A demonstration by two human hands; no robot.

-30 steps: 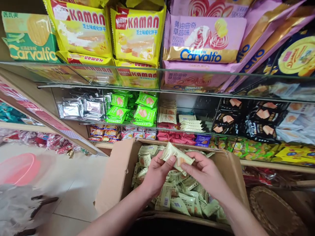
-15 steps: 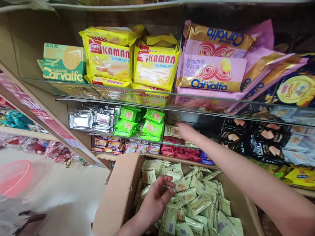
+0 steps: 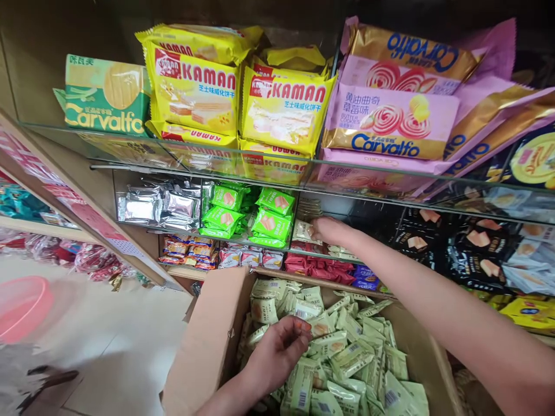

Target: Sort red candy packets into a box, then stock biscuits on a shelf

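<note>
My right hand reaches into the middle shelf compartment. Its fingers are closed at the edge of a small cream-green wafer packet, beside a stack of similar packets. The fingertips are partly hidden behind the hand. Over the cardboard box, my left hand hovers with loosely curled fingers and a small gap to the thumb; nothing shows between them. Many pale green packets lie loose in the box below it.
Bright green packets and silver packets fill compartments to the left; black packets lie to the right. A glass shelf edge runs above my right hand, under yellow wafer packs. A pink basin stands on the floor.
The view has shifted slightly closer to the shelf. My left hand's fingers have curled in a little toward the thumb. My right hand stays at the same packet.
</note>
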